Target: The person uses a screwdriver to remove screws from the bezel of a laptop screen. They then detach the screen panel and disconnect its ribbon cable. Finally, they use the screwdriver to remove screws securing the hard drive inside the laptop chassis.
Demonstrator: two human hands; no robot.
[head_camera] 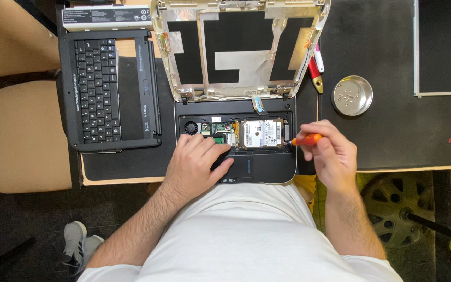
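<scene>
r hand (330,156) fingers shut on orange screwdriver (307,139).

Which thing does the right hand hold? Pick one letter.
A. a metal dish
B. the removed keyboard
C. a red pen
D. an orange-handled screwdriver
D: the right hand grips an orange-handled screwdriver whose tip points at the open laptop's right edge, beside the hard drive.

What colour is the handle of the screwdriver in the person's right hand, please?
Orange: the small orange-handled screwdriver shows best in the head view.
</scene>
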